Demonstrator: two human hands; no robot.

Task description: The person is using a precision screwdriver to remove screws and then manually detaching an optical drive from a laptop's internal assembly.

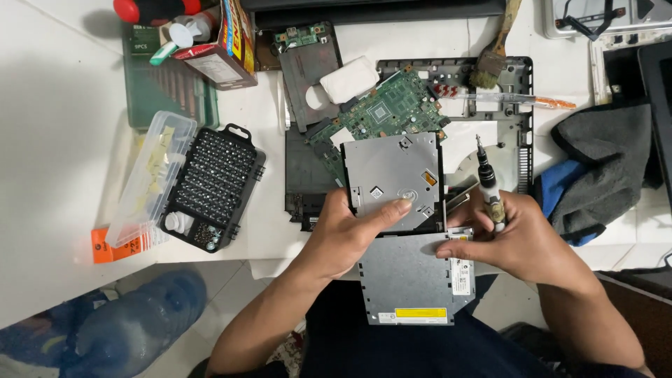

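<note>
My left hand (346, 234) grips the lifted silver top cover (392, 175) of an optical disc drive, thumb pressed on its near edge. The grey drive body (409, 280) lies below it at the table's front edge, overhanging my lap. My right hand (514, 234) presses its thumb on the drive body's right side and holds a small precision screwdriver (488, 183) pointing up and away. Behind the cover sits a green laptop motherboard (388, 112) in an opened black laptop base (504, 126).
A black screwdriver-bit case (213, 185) and a clear plastic box (150, 175) lie at left, with a green case (164, 91) and cardboard box (220, 49) behind. A brush (493, 56) and a grey-blue cloth (602, 175) are at right. A blue water bottle (133, 322) stands on the floor.
</note>
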